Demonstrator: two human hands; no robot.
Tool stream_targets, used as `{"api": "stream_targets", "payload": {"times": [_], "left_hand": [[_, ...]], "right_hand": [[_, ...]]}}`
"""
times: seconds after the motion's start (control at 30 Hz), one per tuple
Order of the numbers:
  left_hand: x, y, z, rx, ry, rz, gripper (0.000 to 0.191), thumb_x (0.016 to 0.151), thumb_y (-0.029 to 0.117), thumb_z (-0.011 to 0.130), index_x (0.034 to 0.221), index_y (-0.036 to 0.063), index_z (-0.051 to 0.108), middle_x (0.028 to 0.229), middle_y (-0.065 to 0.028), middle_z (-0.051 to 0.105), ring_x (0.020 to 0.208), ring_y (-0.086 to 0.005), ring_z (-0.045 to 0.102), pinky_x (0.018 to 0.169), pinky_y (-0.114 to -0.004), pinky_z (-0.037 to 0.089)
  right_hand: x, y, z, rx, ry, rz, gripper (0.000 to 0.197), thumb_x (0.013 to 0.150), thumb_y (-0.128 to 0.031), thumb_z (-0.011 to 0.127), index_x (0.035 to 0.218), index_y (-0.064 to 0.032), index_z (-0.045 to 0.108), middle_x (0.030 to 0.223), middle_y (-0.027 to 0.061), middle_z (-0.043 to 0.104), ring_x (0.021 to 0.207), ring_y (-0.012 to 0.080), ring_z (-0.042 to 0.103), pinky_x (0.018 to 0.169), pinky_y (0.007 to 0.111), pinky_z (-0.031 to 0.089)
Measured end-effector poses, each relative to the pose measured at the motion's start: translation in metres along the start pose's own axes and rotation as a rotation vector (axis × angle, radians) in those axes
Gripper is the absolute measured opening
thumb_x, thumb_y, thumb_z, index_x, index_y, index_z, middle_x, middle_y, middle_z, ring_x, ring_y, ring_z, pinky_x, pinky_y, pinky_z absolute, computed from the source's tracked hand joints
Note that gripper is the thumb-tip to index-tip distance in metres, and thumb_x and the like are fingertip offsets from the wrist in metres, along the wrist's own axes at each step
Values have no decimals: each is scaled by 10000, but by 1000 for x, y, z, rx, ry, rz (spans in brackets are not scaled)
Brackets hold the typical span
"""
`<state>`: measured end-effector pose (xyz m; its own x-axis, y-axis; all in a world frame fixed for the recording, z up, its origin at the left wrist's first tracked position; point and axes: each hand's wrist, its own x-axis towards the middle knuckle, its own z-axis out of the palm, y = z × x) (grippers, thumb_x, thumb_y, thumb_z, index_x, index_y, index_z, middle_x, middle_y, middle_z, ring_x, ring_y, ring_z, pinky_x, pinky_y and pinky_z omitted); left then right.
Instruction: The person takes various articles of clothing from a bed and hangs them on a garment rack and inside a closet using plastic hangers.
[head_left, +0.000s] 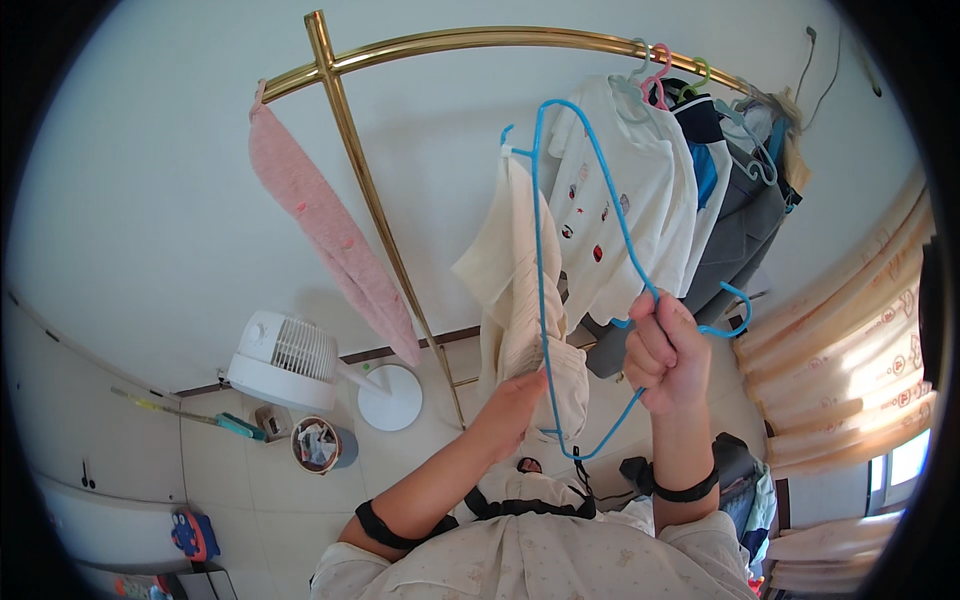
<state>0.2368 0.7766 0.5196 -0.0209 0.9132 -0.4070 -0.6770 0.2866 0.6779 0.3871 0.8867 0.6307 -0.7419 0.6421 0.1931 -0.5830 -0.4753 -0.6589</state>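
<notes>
My right hand (667, 352) is closed around a blue clothes hanger (537, 247) near its hook, which points right. The hanger is turned on its side, its long bar upright in the picture. A cream garment (525, 300) with a gathered part hangs beside and behind that bar, its upper end at a small side hook of the hanger. My left hand (525, 401) is at the garment's lower part, its fingers partly hidden by the cloth and the bar; they seem to hold the fabric.
A gold clothes rack (487, 37) arches ahead. From it hang a pink cloth item (322, 217), a white printed top (622, 195) and several other clothes at right. A white fan (289, 360) and a waste bin (337, 446) stand at left; curtains (847, 360) hang at right.
</notes>
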Motion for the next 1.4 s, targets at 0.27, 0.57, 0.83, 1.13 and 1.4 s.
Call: {"api": "stream_targets", "payload": {"times": [0.27,0.57,0.83,1.13,1.4], "left_hand": [[-1,0,-17,375,-45,-12,439,996,351,477,1299,35,510,1229,-81,588,1044,-169,613,842,-294,494],[-8,-29,-28,1770,-311,702,803,657,285,800,1380,216,457,1376,11,459,1331,-247,343,1088,-552,200],[-1,-12,-30,1495,-596,901,421,655,65,704,1062,161,650,1080,31,592,1143,-185,509,1057,-481,246],[-11,-4,4,1602,-585,1199,370,715,114,639,1084,138,657,1105,-14,637,1072,-185,567,963,-385,352],[44,-57,48,1477,-523,662,156,731,206,629,823,80,625,798,-80,611,834,-234,609,753,-394,454]], "right_hand": [[-13,-9,15,-136,38,111,327,966,-165,485,1156,96,535,550,-61,278,432,25,227,368,201,158],[-23,-13,28,-61,109,101,520,984,-202,463,1357,134,326,639,-1,419,441,61,360,367,197,275],[-47,-22,25,-275,189,-113,581,1023,-342,377,1361,127,323,488,2,399,354,90,343,337,219,303],[-90,-13,56,-296,270,10,564,1022,-351,385,1344,112,377,436,-46,325,329,35,260,337,203,208],[-122,-6,91,-377,304,5,542,1011,-351,426,1256,130,477,448,-44,383,355,17,303,376,190,260]]}}
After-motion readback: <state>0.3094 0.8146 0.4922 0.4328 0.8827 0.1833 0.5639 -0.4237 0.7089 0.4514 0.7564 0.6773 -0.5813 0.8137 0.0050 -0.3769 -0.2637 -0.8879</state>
